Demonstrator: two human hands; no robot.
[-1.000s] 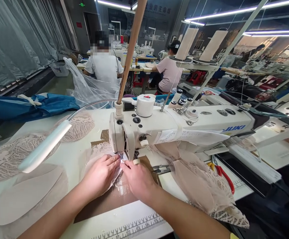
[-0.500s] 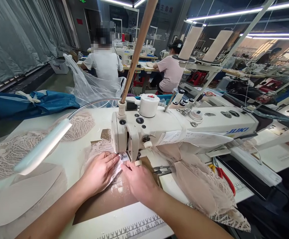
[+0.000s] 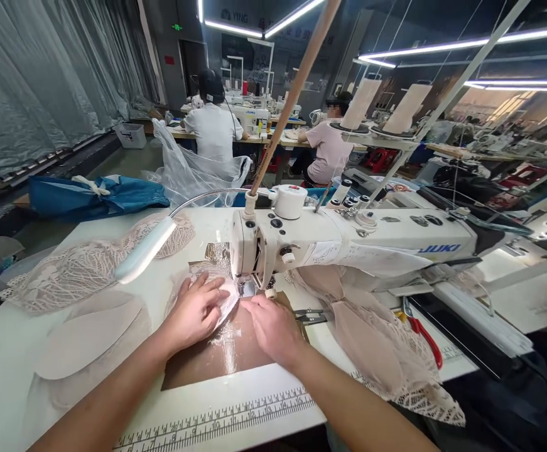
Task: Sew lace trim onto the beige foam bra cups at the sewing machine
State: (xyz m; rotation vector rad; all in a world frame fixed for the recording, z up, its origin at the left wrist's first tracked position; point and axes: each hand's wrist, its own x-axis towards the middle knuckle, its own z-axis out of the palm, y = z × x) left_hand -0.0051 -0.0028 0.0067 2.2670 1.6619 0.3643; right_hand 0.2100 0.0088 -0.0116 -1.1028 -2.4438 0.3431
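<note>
My left hand (image 3: pixel 198 314) lies palm down with fingers spread on a pale lace cup piece (image 3: pixel 228 302), left of the needle of a white sewing machine (image 3: pixel 277 242). My right hand (image 3: pixel 273 326) is just right of the needle, its fingers pressed together at the edge of the lace piece. Whatever is between those fingertips is hidden. Under both hands a shiny brown sheet (image 3: pixel 207 364) covers the machine bed. Thread snips (image 3: pixel 311 316) lie just beyond my right hand.
Lace cups (image 3: pixel 66 276) and plain cup pieces (image 3: pixel 89 339) lie on the left. A lamp (image 3: pixel 146 251) hangs above them. Joined beige lace pieces (image 3: pixel 372 345) and red-handled scissors (image 3: pixel 426 342) are on the right. A printed ruler (image 3: pixel 216 424) runs along the front edge. Two people sit ahead.
My left hand has opened out, its fingers spreading flatter over the lace piece and moving back from the needle. My right hand stays beside the needle. The camera view has shifted.
</note>
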